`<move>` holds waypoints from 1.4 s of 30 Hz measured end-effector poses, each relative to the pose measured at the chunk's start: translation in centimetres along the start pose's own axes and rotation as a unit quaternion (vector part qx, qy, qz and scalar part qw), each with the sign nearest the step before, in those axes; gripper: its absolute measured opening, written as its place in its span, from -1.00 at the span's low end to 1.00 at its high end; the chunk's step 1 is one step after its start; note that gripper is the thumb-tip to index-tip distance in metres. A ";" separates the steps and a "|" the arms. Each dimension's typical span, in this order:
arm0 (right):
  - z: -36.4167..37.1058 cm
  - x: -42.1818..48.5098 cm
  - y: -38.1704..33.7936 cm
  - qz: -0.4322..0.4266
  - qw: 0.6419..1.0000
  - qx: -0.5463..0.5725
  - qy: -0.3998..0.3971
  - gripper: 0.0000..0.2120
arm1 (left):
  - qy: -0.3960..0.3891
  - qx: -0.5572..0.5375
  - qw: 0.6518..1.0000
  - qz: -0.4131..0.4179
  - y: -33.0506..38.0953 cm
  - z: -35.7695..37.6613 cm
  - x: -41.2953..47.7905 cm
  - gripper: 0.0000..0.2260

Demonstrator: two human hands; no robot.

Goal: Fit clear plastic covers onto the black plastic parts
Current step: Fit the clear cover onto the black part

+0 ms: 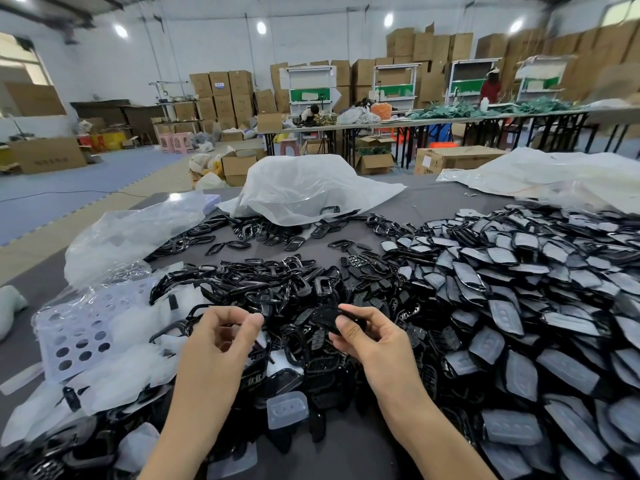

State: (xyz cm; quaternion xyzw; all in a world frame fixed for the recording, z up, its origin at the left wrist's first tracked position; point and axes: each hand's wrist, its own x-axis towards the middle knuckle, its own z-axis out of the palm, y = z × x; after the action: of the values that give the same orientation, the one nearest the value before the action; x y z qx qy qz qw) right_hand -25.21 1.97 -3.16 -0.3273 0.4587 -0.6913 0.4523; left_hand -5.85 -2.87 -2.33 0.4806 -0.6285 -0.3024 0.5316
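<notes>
Right hand (367,337) pinches black part (327,318) above the pile (277,282); left hand (221,337) grasp cannot be told. Risk: loose pinch drops part.

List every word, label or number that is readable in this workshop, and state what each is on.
Nothing here is legible.
Blue label on a stacked carton: too small to read.
Dark print on the big box at the left: blurred.
White label on the low box at centre right: blurred.
</notes>
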 end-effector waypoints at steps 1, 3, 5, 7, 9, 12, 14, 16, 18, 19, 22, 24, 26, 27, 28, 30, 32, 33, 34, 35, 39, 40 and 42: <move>0.1 -0.1 -0.1 0.006 1.000 0.016 -0.005 -0.87 | -0.014 -0.038 0.999 -0.016 0.0 0.2 0.0 -0.85; 0.4 -0.2 -0.1 0.021 0.998 0.053 -0.012 -0.86 | -0.044 -0.136 0.988 -0.057 0.1 0.7 -0.3 -0.80; 0.6 -0.2 -0.2 0.042 0.994 0.096 -0.016 -0.81 | -0.067 -0.226 0.967 -0.099 0.1 1.3 -0.5 -0.79; 0.7 -0.2 -0.2 0.067 0.989 0.125 -0.028 -0.77 | -0.080 -0.276 0.950 -0.124 0.0 1.9 -0.7 -0.84; 0.7 -0.3 -0.3 0.086 0.982 0.160 -0.049 -0.76 | -0.095 -0.301 0.939 -0.136 -0.1 2.2 -0.9 -0.88; 0.8 -0.5 -0.5 0.105 0.969 0.208 -0.083 -0.79 | -0.115 -0.320 0.928 -0.153 0.1 2.6 -1.2 -0.88; 0.9 -0.7 -0.6 0.110 0.962 0.228 -0.103 -0.81 | -0.122 -0.315 0.929 -0.150 0.3 2.8 -1.5 -0.81; 1.0 -0.7 -0.6 0.113 0.956 0.251 -0.102 -0.82 | -0.133 -0.269 0.947 -0.117 0.5 3.0 -1.8 -0.72; 1.1 -0.8 -0.7 0.114 0.951 0.269 -0.104 -0.78 | -0.160 -0.155 0.974 -0.047 0.7 3.0 -2.1 -0.69; 1.1 -0.8 -0.7 0.115 0.949 0.272 -0.111 -0.75 | -0.176 -0.104 0.979 -0.008 0.7 2.9 -2.3 -0.73; 1.1 -1.0 -0.6 0.120 0.947 0.266 -0.134 -0.68 | -0.206 -0.017 0.976 0.064 0.8 2.8 -2.8 -0.84; 1.0 -0.9 -0.6 0.119 0.949 0.260 -0.133 -0.72 | -0.189 0.005 0.979 0.080 0.9 2.9 -3.0 -0.84; 0.9 -0.7 -0.6 0.109 0.957 0.243 -0.112 -0.79 | -0.153 0.003 0.986 0.059 1.1 2.9 -3.1 -0.89; 0.8 -0.5 -0.6 0.104 0.962 0.235 -0.094 -0.80 | -0.136 0.007 0.990 0.044 1.1 3.0 -3.0 -0.91; 0.6 -0.3 -0.6 0.100 0.965 0.231 -0.075 -0.81 | -0.122 0.011 0.992 0.030 1.1 2.9 -2.9 -0.89; 0.4 0.0 -0.4 0.094 0.970 0.221 -0.043 -0.77 | -0.107 -0.009 0.994 0.006 1.1 2.7 -2.6 -0.85; 0.4 0.2 -0.1 0.091 0.973 0.209 -0.022 -0.75 | -0.110 -0.053 0.992 -0.024 1.1 2.6 -2.3 -0.79; 0.4 0.2 0.0 0.090 0.975 0.203 -0.016 -0.75 | -0.117 -0.075 0.989 -0.042 1.2 2.6 -2.1 -0.73; 0.4 0.2 0.1 0.088 0.976 0.197 -0.011 -0.74 | -0.118 -0.093 0.987 -0.057 1.2 2.5 -2.1 -0.69; 0.4 0.3 0.2 0.086 0.978 0.189 -0.006 -0.76 | -0.112 -0.104 0.986 -0.063 1.2 2.4 -2.0 -0.67; 0.2 0.4 0.5 0.076 0.985 0.155 0.006 -0.84 | -0.110 -0.113 0.986 -0.049 1.1 2.1 -2.0 -0.71; 0.2 0.3 0.5 0.074 0.986 0.148 0.007 -0.84 | -0.123 -0.115 0.985 -0.040 1.2 2.1 -2.1 -0.68; 0.2 0.3 0.5 0.068 0.988 0.136 0.009 -0.85 | -0.158 -0.108 0.981 -0.017 1.4 2.0 -2.4 -0.61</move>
State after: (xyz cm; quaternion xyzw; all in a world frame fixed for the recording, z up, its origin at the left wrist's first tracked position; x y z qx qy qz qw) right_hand -25.00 1.53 -3.55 -0.2243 0.3859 -0.7179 0.5343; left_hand -8.28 -0.40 -2.47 0.3769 -0.6604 -0.4494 0.4689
